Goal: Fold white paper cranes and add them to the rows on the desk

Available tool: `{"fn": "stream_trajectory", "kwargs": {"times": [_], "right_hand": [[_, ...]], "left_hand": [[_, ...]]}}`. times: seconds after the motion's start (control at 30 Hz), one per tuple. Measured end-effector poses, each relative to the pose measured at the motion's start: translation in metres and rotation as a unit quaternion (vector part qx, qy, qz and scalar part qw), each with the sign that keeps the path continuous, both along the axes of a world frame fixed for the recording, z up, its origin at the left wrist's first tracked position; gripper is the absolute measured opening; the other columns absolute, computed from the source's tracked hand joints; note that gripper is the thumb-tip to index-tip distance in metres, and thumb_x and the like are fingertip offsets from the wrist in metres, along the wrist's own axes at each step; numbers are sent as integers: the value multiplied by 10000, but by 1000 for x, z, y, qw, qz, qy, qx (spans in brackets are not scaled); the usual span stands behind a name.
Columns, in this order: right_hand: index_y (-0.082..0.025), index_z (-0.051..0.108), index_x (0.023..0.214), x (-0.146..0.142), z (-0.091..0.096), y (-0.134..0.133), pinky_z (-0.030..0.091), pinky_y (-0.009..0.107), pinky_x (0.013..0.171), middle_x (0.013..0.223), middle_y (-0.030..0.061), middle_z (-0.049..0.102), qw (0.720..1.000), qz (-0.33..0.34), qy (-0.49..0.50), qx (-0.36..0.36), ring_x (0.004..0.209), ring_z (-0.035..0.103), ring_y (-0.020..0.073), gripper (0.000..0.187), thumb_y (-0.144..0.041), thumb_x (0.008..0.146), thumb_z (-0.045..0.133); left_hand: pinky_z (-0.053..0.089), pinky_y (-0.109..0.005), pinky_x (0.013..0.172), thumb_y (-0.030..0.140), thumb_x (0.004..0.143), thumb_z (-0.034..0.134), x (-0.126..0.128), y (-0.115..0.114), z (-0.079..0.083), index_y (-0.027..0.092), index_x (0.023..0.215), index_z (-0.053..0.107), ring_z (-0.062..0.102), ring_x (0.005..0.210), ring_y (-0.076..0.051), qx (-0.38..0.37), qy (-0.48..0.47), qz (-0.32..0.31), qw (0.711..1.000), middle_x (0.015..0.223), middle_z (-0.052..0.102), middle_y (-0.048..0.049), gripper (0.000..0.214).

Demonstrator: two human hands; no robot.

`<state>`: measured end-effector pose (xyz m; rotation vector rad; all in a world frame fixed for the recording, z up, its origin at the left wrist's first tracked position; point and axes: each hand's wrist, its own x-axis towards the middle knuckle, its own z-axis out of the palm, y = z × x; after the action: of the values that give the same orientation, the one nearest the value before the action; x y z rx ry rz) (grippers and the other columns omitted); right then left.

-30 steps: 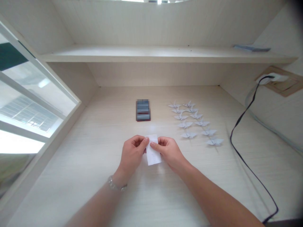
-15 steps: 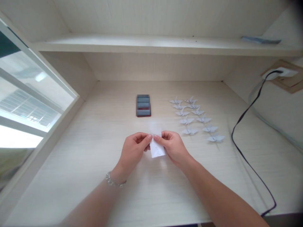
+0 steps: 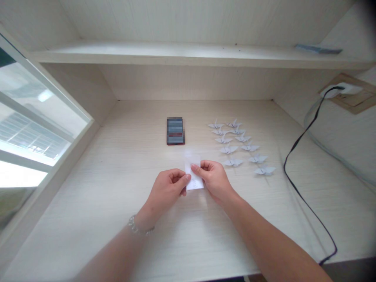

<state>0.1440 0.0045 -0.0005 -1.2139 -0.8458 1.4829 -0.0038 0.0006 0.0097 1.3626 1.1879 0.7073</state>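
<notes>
A small white slip of paper (image 3: 194,174) is held upright just above the pale wooden desk (image 3: 117,188), between both hands. My left hand (image 3: 167,192) pinches its left edge with thumb and forefinger; a bracelet sits on that wrist. My right hand (image 3: 213,180) pinches the right edge near the top. Both hands are closed on the paper.
Several white folded paper cranes (image 3: 239,147) lie in two rows to the right. A dark phone (image 3: 175,131) lies flat behind the hands. A black cable (image 3: 296,156) runs from a wall socket (image 3: 349,92) down the right side. A shelf (image 3: 176,55) spans above; a window (image 3: 32,129) is at left.
The paper and both hands sit a little farther from me. The left fingers have slid down the paper's left edge, and the paper stands more upright.
</notes>
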Motion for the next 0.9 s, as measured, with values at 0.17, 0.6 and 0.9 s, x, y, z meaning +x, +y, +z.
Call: {"fn": "stream_trajectory", "kwargs": {"times": [0.17,0.6,0.9], "right_hand": [[-163,516,557,0,0,0,318,229,431,507,-29,522,1000,-1,4,0,452,453,102,304,-378,602,726],[-157,586,620,1,-4,1,332,238,435,558,2,585,1000,-1,-24,6,489,509,130,275,-407,634,700],[-152,596,648,0,-6,2,342,237,460,600,13,594,999,11,-29,12,515,508,130,281,-420,650,681]], "left_hand": [[367,-216,476,409,755,553,1,1,-1,146,620,595,487,477,-111,-20,-18,0,1000,512,563,-12,299],[352,-210,468,405,760,547,2,1,1,140,600,601,479,459,-103,-36,-9,-16,999,513,567,-11,314],[343,-209,453,400,738,564,2,2,3,153,610,609,478,451,-110,-26,6,6,1000,498,564,-1,282]]}}
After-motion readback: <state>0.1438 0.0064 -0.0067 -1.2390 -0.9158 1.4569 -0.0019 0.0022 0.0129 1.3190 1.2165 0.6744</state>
